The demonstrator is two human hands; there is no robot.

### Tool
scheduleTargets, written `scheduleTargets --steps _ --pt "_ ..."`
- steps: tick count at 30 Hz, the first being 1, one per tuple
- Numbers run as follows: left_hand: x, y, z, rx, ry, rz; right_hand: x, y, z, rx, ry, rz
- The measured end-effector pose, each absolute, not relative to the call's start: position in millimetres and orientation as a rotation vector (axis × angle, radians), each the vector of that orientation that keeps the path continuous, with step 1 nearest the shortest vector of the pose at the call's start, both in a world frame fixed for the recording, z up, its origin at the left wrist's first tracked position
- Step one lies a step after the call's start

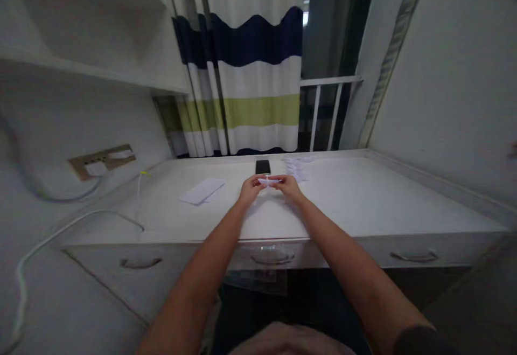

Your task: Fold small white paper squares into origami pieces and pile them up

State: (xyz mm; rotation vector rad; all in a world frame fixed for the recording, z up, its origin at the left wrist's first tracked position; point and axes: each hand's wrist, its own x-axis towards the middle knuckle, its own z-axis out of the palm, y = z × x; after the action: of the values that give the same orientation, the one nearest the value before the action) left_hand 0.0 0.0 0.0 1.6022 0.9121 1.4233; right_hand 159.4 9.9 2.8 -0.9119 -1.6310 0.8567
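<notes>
Over the middle of the white desk, my left hand (250, 188) and my right hand (286, 185) pinch a small folded piece of white paper (268, 181) from its two sides. The fingers of both hands are closed on it. Just behind the hands lies a black phone (263, 167). To the right of the phone sits a group of several small folded paper pieces (294, 168). Left of my left hand rests a stack of white paper sheets (203, 190), lying flat.
The white desk (363, 204) runs wall to wall, with drawer handles (414, 257) along its front. A striped curtain (258, 85) hangs behind. At left are a wall socket panel (102, 161), a white cable (81, 218) and an overhead shelf (92, 72).
</notes>
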Motion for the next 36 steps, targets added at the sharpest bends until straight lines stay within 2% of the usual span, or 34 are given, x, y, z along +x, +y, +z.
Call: scheduleTargets --steps 20,27,36 --pt "6 -7 4 1.550 1.035 1.471 161 14 1 -0.915 -1.657 0.697" --pt "4 -10 5 1.625 1.085 1.531 163 19 -5 -0.869 -1.687 0.489" --pt "3 -5 3 1.608 1.109 1.404 163 21 -7 -0.876 -1.699 0.534"
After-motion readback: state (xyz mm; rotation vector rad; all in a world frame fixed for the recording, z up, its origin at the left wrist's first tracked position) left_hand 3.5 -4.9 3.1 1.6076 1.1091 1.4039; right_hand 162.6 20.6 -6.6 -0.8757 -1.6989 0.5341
